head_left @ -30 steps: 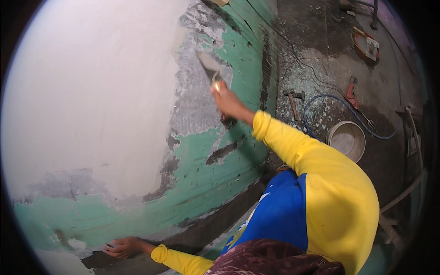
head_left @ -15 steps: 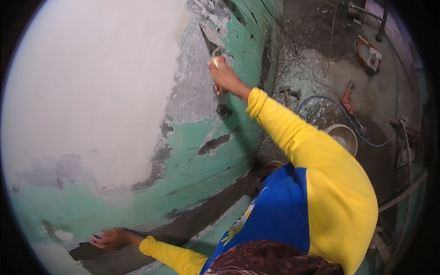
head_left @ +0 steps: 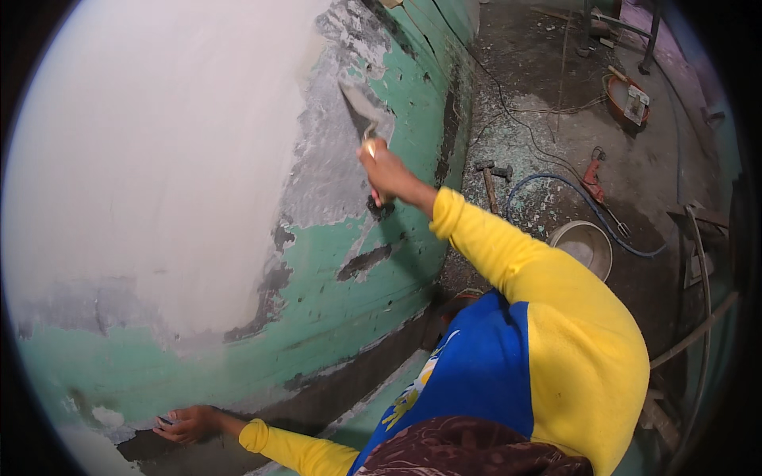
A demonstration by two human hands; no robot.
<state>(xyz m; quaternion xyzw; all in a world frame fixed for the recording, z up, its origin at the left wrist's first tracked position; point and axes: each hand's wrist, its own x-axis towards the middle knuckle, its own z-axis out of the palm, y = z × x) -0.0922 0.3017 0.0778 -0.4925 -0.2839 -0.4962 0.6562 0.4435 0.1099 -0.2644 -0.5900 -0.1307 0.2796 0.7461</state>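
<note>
The right hand (head_left: pixel 384 173) is wrapped tight around the handle of a trowel (head_left: pixel 362 109), and the trowel's flat blade is up against the rough gray part of the wall (head_left: pixel 159 174). The left hand (head_left: pixel 189 424) is low down near the wall's bottom edge, with its fingers bent. A small dark thing (head_left: pixel 165 420) shows by its fingertips, but I cannot tell if they pinch it. The wall is smooth white on the left and chipped green on the right and below. On the messy floor (head_left: pixel 540 103) are a hammer (head_left: pixel 490 189), a red power tool (head_left: pixel 592 176), a curly blue hose (head_left: pixel 556 178) and a whitish bucket (head_left: pixel 589 240). Farther away sits an orange bowl (head_left: pixel 621 113) with a flat, pale tool (head_left: pixel 636 105) on it.
</note>
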